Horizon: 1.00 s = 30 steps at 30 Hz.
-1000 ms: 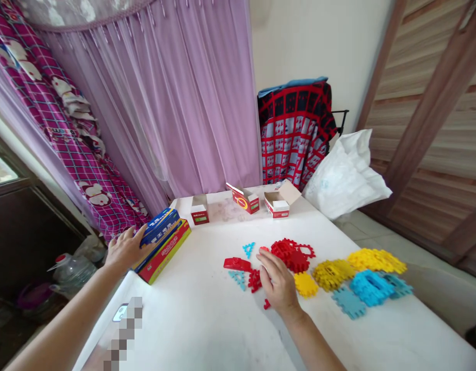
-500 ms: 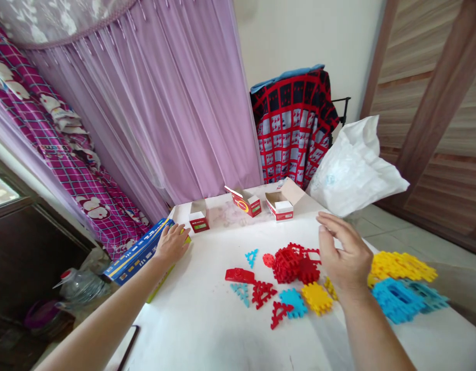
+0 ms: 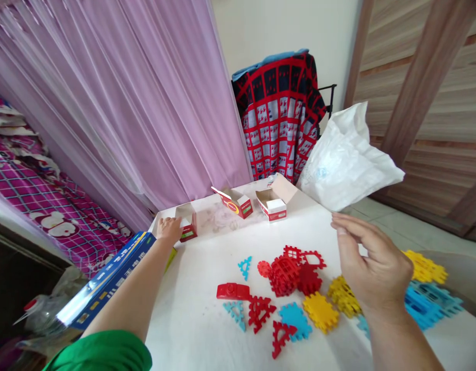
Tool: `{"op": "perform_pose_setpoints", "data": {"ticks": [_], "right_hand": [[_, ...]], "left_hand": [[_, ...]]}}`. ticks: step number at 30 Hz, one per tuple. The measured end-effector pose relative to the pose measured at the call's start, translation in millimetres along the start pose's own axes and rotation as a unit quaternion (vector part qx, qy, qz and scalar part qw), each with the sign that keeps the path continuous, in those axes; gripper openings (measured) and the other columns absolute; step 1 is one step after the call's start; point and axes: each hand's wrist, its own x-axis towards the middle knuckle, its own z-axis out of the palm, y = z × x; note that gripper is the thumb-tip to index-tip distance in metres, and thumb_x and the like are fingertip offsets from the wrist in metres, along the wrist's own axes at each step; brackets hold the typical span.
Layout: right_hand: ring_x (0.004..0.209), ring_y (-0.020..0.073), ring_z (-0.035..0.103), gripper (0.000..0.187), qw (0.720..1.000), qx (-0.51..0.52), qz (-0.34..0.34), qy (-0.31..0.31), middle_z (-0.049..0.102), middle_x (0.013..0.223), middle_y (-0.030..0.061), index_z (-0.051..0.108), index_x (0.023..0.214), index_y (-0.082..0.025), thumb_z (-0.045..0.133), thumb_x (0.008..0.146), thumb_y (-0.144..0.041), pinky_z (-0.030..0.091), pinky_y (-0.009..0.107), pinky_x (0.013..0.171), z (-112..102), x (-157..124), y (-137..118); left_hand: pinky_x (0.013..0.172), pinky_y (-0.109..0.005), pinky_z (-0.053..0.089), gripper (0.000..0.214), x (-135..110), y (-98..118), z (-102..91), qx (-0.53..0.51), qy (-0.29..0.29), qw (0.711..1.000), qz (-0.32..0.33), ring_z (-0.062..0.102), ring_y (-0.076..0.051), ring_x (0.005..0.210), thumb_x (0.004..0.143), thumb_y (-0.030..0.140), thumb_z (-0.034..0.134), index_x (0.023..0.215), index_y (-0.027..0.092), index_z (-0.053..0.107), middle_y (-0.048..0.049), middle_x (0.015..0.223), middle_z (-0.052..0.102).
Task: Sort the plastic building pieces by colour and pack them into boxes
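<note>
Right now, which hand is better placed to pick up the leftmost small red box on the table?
Probably the left hand: it is at that box, though contact is unclear. The right hand is across the table, near the yellow pieces.

The head camera looked from behind and above the left hand and right hand; it faced forward and downward, near to them.

- Curtain: lilac, hanging.
- Checked fabric: magenta, left of curtain.
- Draped cloth: red grid pattern.
- Bag: white, before wooden door.
- Clear container: red-capped, probably a bottle, dim from here.
</note>
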Motion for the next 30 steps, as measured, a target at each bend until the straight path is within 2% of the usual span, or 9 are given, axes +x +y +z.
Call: {"op": "perform_pose_setpoints", "data": {"ticks": [3,6,8,10,14,18,22,26,30], "right_hand": [[0.088,0.0197,0.070,0.017,1.000,-0.001,-0.005,-0.005,0.074,0.095,0.0039,0.070,0.095,-0.021,0.060,0.084,-0.012,0.055,0.034,0.086,-0.2,-0.2,-0.5],[0.087,0.0198,0.070,0.017,1.000,0.005,-0.006,-0.009,0.074,0.094,0.0037,0.070,0.095,-0.022,0.060,0.085,-0.014,0.056,0.034,0.085,-0.3,-0.2,-3.1],[0.085,0.0198,0.071,0.016,1.000,0.007,0.001,-0.011,0.075,0.093,0.0036,0.071,0.095,-0.022,0.059,0.085,-0.016,0.056,0.034,0.084,-0.6,0.3,-5.7],[0.084,0.0200,0.071,0.016,1.000,0.008,0.012,-0.012,0.075,0.092,0.0037,0.071,0.095,-0.023,0.058,0.087,-0.018,0.057,0.035,0.083,-1.3,1.2,-8.6],[0.082,0.0202,0.071,0.018,0.999,0.013,0.032,-0.019,0.075,0.090,0.0046,0.072,0.096,-0.023,0.056,0.088,-0.020,0.057,0.035,0.081,-3.6,3.2,-14.3],[0.076,0.0183,0.071,0.019,0.998,0.027,0.038,-0.030,0.075,0.086,0.0041,0.073,0.094,-0.021,0.055,0.088,-0.019,0.057,0.031,0.076,-4.0,2.9,-21.0],[0.076,0.0174,0.072,0.019,0.997,0.058,0.017,-0.055,0.076,0.087,0.0040,0.072,0.095,-0.020,0.055,0.087,-0.017,0.057,0.029,0.076,-3.1,0.1,-33.0],[0.076,0.0169,0.072,0.019,0.991,0.088,0.003,-0.099,0.076,0.089,0.0040,0.071,0.096,-0.020,0.053,0.088,-0.018,0.057,0.029,0.076,-4.7,-3.3,-46.4],[0.077,0.0173,0.072,0.020,0.987,0.088,0.007,-0.132,0.076,0.089,0.0039,0.071,0.096,-0.021,0.052,0.089,-0.020,0.057,0.029,0.077,-6.7,-7.0,-54.9]], "left_hand": [[0.087,-0.044,0.053,0.039,3.4,-0.7,-1.3,0.008,-0.001,1.000,0.014,0.061,-0.022,0.105,0.091,0.038,0.058,0.123,0.017,0.055,-0.0096,0.124,0.058],[0.088,-0.044,0.053,0.036,2.1,-1.9,-9.6,0.012,0.015,0.999,0.045,0.061,-0.022,0.104,0.091,0.037,0.058,0.121,0.017,0.057,-0.0097,0.122,0.059],[0.090,-0.044,0.050,0.024,-4.7,-3.1,-18.9,0.014,0.037,0.996,0.078,0.062,-0.023,0.103,0.093,0.031,0.053,0.109,0.017,0.063,-0.0101,0.110,0.065],[0.093,-0.044,0.045,0.020,-18.7,-4.6,-29.9,0.013,0.063,0.991,0.118,0.063,-0.025,0.101,0.093,0.022,0.048,0.095,0.017,0.068,-0.0109,0.097,0.069],[0.093,-0.042,0.041,0.021,-65.8,-8.0,-49.9,0.001,0.107,0.977,0.183,0.062,-0.025,0.099,0.087,0.017,0.049,0.091,0.021,0.069,-0.0101,0.092,0.070],[0.088,-0.042,0.040,0.025,-119.9,-6.5,-57.3,-0.025,0.143,0.965,0.217,0.060,-0.024,0.092,0.091,0.021,0.045,0.094,0.023,0.070,-0.0090,0.088,0.069],[0.081,-0.038,0.040,0.028,-169.5,5.1,-46.9,-0.031,0.203,0.939,0.277,0.057,-0.021,0.082,0.094,0.020,0.042,0.101,0.024,0.069,-0.0057,0.085,0.067],[0.078,-0.036,0.040,0.025,-220.0,17.9,-28.5,-0.041,0.230,0.917,0.324,0.056,-0.020,0.080,0.093,0.016,0.045,0.102,0.023,0.067,-0.0045,0.084,0.067],[0.082,-0.036,0.042,0.027,-268.9,18.7,-16.1,-0.081,0.252,0.916,0.301,0.058,-0.020,0.087,0.091,0.011,0.046,0.105,0.023,0.066,-0.0053,0.094,0.069]]}}
